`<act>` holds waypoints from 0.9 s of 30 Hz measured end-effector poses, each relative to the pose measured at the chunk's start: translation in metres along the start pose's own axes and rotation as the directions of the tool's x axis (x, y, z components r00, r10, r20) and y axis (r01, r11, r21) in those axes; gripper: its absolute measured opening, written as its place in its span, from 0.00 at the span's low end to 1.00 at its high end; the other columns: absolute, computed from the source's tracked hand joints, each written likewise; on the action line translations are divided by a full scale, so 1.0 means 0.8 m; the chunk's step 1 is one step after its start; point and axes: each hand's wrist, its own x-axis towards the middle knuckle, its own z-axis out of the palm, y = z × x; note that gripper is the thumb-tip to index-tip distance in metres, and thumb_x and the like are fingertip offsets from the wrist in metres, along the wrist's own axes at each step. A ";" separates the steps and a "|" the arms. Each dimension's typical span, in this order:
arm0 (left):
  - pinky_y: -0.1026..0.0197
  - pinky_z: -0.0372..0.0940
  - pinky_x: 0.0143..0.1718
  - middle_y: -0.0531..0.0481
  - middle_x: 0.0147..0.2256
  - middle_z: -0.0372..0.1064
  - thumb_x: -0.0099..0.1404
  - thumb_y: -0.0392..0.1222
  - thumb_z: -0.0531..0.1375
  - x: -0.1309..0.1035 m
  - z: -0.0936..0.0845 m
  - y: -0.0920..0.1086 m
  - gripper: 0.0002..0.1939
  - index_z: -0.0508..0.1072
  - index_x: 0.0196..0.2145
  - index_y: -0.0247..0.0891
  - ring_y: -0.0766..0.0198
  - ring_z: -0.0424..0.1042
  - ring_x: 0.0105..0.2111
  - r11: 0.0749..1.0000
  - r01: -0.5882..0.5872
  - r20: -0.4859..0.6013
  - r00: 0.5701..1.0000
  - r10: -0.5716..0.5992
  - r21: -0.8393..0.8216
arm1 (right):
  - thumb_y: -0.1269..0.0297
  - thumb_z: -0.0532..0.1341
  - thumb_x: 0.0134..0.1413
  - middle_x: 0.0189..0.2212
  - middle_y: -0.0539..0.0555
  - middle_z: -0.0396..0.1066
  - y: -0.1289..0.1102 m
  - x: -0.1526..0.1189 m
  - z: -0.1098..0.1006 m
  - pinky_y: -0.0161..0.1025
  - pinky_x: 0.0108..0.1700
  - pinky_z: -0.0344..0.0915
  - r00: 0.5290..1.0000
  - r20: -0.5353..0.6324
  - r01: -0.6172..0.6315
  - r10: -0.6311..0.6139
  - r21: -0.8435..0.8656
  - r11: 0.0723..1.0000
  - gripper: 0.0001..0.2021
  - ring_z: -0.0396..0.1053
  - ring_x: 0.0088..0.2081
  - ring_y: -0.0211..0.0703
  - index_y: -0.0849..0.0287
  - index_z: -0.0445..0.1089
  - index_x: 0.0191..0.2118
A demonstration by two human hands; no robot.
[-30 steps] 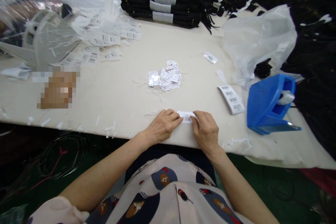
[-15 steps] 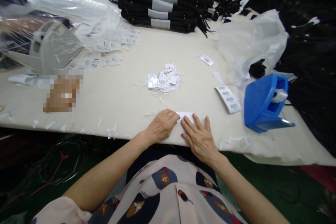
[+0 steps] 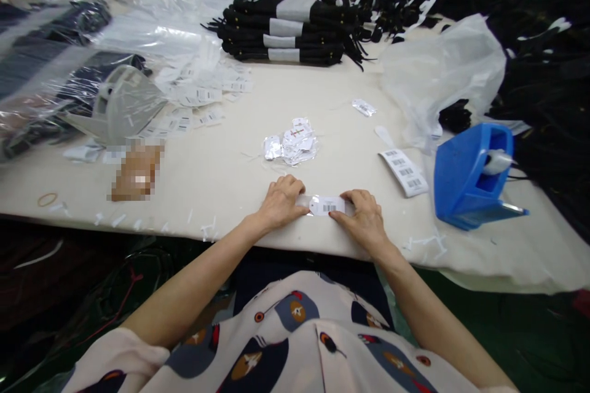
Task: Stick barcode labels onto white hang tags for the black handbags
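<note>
One barcode tag (image 3: 327,205) lies flat at the near edge of the bench (image 3: 221,166), pinched at both ends. Left hand (image 3: 281,201) curls over the tag's left end, fingertips pressing it down; right hand (image 3: 364,218) holds the right end between thumb and fingers. Hands are apart, with the tag bridging the gap, barcode face up. Tag appears sleeved in a clear film; can't tell if the sleeve is sealed.

Just beyond, toward the far side: small heap of bagged tags (image 3: 291,140), loose and unsorted. One stray bagged tag (image 3: 364,107) sits further off, right of centre. Right of the hands: strip of barcode labels (image 3: 403,171), then a blue tape dispenser (image 3: 474,175) with the roll mounted. Behind it, a crumpled white plastic bag (image 3: 442,70).

Far left: scatter of printed labels (image 3: 198,98) and a grey tape dispenser (image 3: 122,104) among clear plastic wrap. Far centre: stack of banded black garments (image 3: 286,31). Other people's hands work at the far end.

Progress, judged: one tag in hand, a small heap apparently done, and a large scatter of labels not yet handled. Early to mid batch.
</note>
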 end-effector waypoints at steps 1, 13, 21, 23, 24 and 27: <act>0.55 0.59 0.39 0.46 0.37 0.63 0.50 0.44 0.62 0.003 -0.001 0.001 0.14 0.68 0.34 0.36 0.55 0.62 0.39 1.000 0.008 0.017 1.000 -0.008 -0.021 | 0.58 0.61 0.44 0.37 0.55 0.67 0.000 0.000 0.000 0.46 0.40 0.58 1.000 -0.001 -0.015 0.015 0.055 0.998 0.13 0.62 0.41 0.50 0.57 0.66 0.37; 0.68 0.53 0.23 0.58 0.19 0.60 0.48 0.35 0.59 0.007 -0.013 0.013 0.03 0.67 0.25 0.35 0.71 0.59 0.21 0.802 0.186 0.250 0.967 -0.048 -0.567 | 0.62 0.61 0.44 0.24 0.47 0.65 0.006 -0.002 -0.010 0.34 0.31 0.59 0.986 0.148 -0.155 0.075 0.658 0.737 0.07 0.61 0.27 0.36 0.57 0.67 0.31; 0.68 0.53 0.22 0.58 0.19 0.61 0.45 0.36 0.61 0.011 -0.009 0.031 0.06 0.69 0.24 0.35 0.72 0.59 0.21 0.731 0.228 0.329 0.944 -0.005 -0.643 | 0.60 0.64 0.42 0.24 0.48 0.69 -0.013 -0.003 -0.010 0.35 0.31 0.61 0.968 0.252 -0.192 0.012 0.705 0.682 0.08 0.65 0.27 0.37 0.58 0.69 0.29; 0.68 0.53 0.22 0.58 0.20 0.62 0.44 0.37 0.62 0.013 -0.008 0.032 0.07 0.69 0.24 0.34 0.71 0.60 0.21 0.696 0.247 0.338 0.941 -0.008 -0.674 | 0.59 0.63 0.43 0.29 0.50 0.71 -0.013 -0.005 -0.013 0.36 0.36 0.63 0.972 0.235 -0.196 0.030 0.725 0.661 0.11 0.67 0.31 0.38 0.58 0.70 0.33; 0.68 0.53 0.21 0.57 0.20 0.62 0.43 0.37 0.63 0.014 -0.008 0.033 0.08 0.68 0.24 0.34 0.71 0.60 0.21 0.674 0.262 0.341 0.940 -0.017 -0.690 | 0.58 0.63 0.43 0.32 0.51 0.71 -0.013 -0.005 -0.016 0.37 0.38 0.63 0.972 0.229 -0.208 0.053 0.740 0.640 0.12 0.67 0.33 0.39 0.58 0.69 0.35; 0.68 0.52 0.20 0.57 0.19 0.62 0.43 0.39 0.63 0.016 -0.007 0.037 0.11 0.67 0.26 0.34 0.72 0.60 0.20 0.607 0.297 0.354 0.935 -0.027 -0.737 | 0.57 0.64 0.42 0.34 0.51 0.72 -0.015 -0.006 -0.020 0.38 0.39 0.65 0.953 0.290 -0.292 0.089 0.795 0.532 0.18 0.68 0.36 0.40 0.58 0.68 0.40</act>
